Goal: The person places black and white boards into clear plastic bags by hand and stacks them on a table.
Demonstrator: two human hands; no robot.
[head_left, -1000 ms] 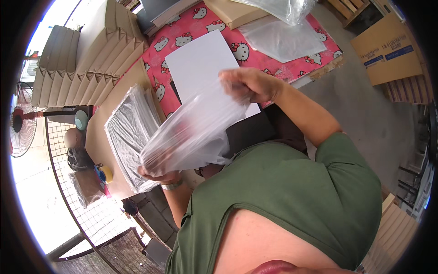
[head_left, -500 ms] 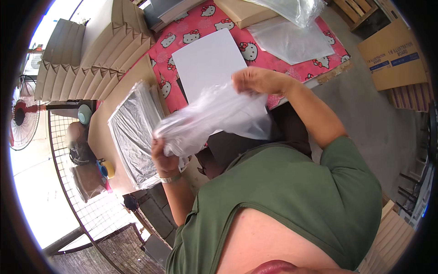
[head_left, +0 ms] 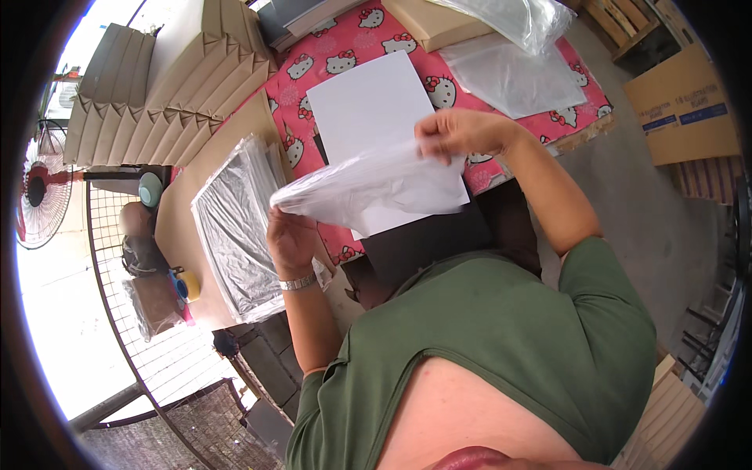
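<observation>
Translucent plastic bag [head_left: 368,188] hangs across the white sheet's [head_left: 364,98] near half, left hand [head_left: 291,241] and right hand [head_left: 462,133] apart, each pinching one end — looks light, limp, probably slippery (thin film, could tear), best held by its upper corners.

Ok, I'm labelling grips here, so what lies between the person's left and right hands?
In the head view, thin translucent plastic spans from the left hand to the right hand, covering part of the white sheet in the picture.
</observation>
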